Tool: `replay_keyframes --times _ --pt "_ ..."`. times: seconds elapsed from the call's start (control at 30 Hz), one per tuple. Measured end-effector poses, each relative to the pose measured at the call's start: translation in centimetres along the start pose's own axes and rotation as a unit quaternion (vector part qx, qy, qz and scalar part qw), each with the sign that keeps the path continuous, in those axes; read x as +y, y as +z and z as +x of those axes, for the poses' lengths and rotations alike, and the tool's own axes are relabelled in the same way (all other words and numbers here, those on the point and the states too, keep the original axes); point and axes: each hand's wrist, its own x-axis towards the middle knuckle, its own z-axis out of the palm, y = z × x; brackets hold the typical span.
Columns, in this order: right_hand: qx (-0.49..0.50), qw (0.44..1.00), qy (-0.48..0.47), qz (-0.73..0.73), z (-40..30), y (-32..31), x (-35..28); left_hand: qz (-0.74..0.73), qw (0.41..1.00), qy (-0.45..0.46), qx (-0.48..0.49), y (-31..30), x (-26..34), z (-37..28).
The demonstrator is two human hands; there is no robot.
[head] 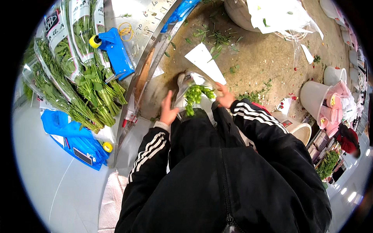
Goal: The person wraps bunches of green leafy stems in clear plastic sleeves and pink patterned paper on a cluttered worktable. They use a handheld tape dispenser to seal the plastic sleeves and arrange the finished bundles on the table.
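Observation:
A bunch of cut green stems [195, 97] stands upright in front of my legs, its stem ends towards me. A clear plastic sleeve [180, 100] wraps around it. My left hand [168, 111] is at the sleeve's left side, fingers stretched out and thumb by its edge. At the right side is my right hand [225, 97], its fingers spread beside the sleeve's rim. Whether either hand grips the film is not clear. Several sleeved bunches of stems [87, 78] lie on the metal-edged table [145, 43] to my left.
A blue tape dispenser [116, 54], yellow rubber bands [125, 31] and a phone [82, 156] on blue plastic [72, 134] are at the left. Leaf scraps [218, 38] and a white sheet [205, 62] litter the floor. White buckets [313, 94] stand at the right.

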Motion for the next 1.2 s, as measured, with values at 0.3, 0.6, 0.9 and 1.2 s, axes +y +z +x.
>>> replay_keyframes --times 0.3,0.6,0.9,1.2 --pt "-0.422 0.816 -0.055 0.392 -10.1 -6.0 -13.0 -0.415 0.833 -0.207 -0.301 -3.0 19.2 -1.1" --pt "-0.231 0.9 -0.277 0.247 -15.7 -5.1 -13.3 -0.29 0.816 0.246 -0.435 4.6 37.1 -10.2" --pt "-0.236 0.797 -0.389 0.398 -18.9 -9.6 -17.9 0.167 0.963 0.209 0.012 -1.3 25.8 -8.6" --pt "-0.281 0.885 -0.303 -0.214 -22.0 -8.5 -21.5 0.242 0.932 0.183 0.198 -6.0 24.7 -9.2"
